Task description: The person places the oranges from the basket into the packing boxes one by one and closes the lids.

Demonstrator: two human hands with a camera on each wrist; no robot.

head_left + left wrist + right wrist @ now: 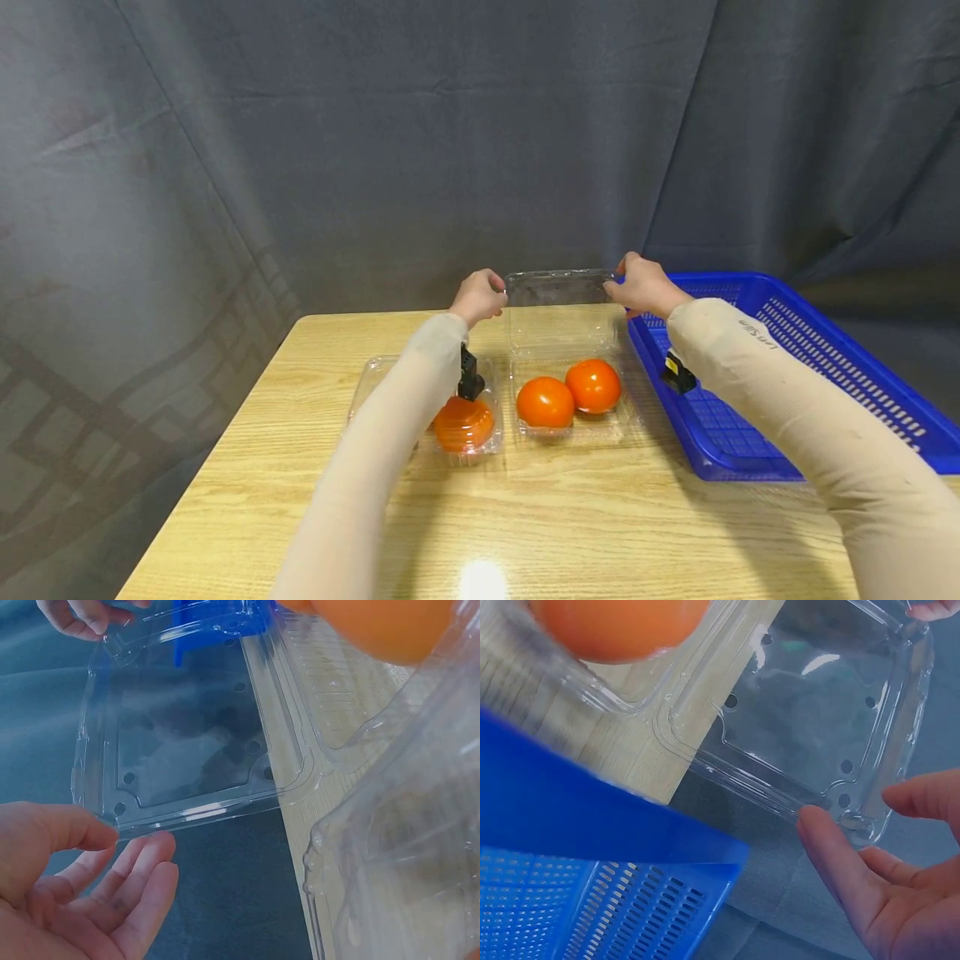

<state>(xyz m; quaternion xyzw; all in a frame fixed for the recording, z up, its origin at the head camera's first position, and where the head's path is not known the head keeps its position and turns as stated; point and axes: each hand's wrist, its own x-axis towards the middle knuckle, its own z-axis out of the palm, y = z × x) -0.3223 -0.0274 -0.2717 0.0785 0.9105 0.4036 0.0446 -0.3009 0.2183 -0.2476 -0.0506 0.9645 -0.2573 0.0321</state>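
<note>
A clear plastic clamshell box lies open on the table, with two glossy orange-red tomatoes in its base. Its hinged lid stands raised at the back. At the lid's left corner, my left hand pinches the rim between thumb and fingers. My right hand holds the opposite corner, its thumb and index finger on either side of the edge. Left of this box is a second clear box with orange-red tomatoes under plastic, partly hidden by my left forearm.
A blue perforated plastic basket stands at the right, close beside the open box and under my right forearm. The wooden table ends just behind the boxes. A grey curtain hangs beyond it.
</note>
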